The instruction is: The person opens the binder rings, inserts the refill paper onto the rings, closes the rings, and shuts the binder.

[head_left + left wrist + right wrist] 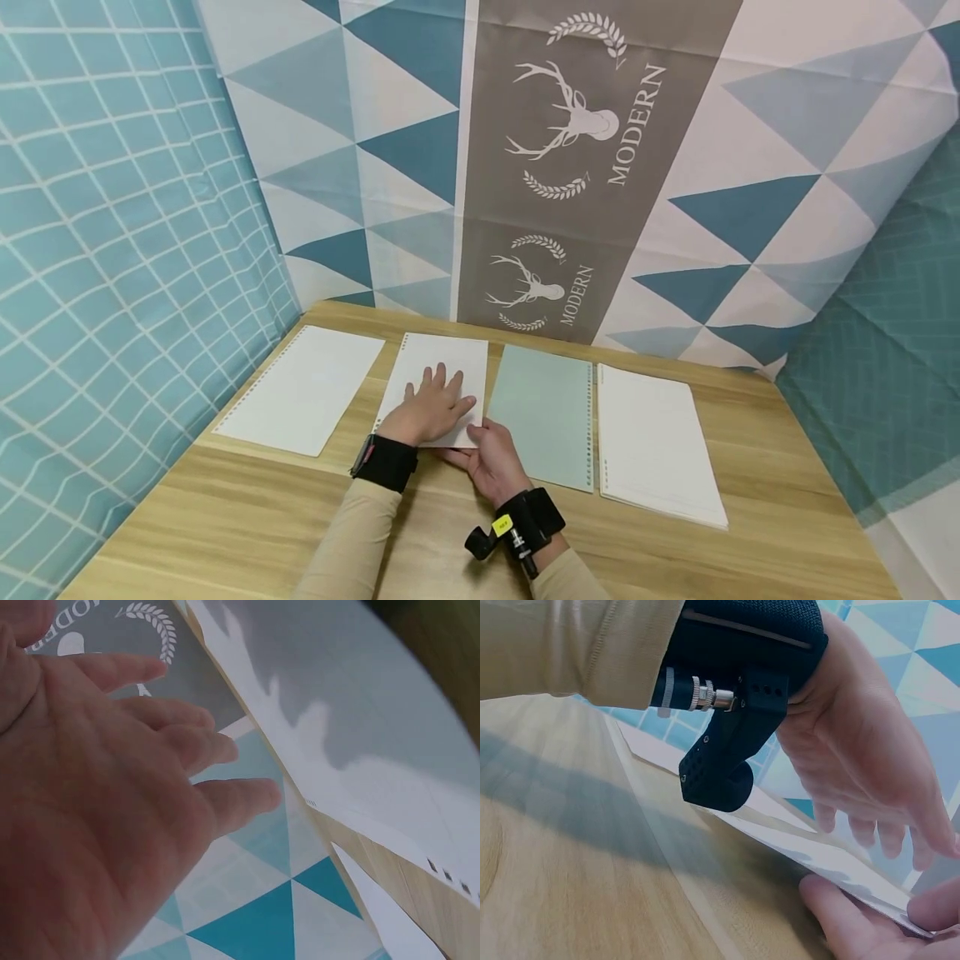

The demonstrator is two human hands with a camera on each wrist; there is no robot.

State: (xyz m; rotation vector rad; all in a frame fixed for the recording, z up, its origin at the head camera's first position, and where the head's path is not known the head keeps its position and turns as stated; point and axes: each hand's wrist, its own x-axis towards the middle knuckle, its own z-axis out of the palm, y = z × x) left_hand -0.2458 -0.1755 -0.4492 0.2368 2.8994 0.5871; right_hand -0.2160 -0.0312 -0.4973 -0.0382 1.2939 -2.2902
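Observation:
In the head view, a white punched loose-leaf sheet (450, 354) lies second from the left on the table. My left hand (431, 407) is spread over its middle, palm down with the fingers straight. At the near right corner my right hand (491, 462) pinches the sheet, thumb on top and fingers beneath. The right wrist view shows this edge of the sheet (810, 859) raised off the wood between thumb and fingers. Seen from the left wrist, the straight fingers (240, 802) stand over the sheet and cast a shadow on it.
Another white punched sheet (303, 387) lies at the far left of the wooden table (247, 517). Right of my hands are a pale green sheet (543, 417) with holes along its right side and a white paper stack (656, 442). A patterned cloth (405, 167) hangs behind.

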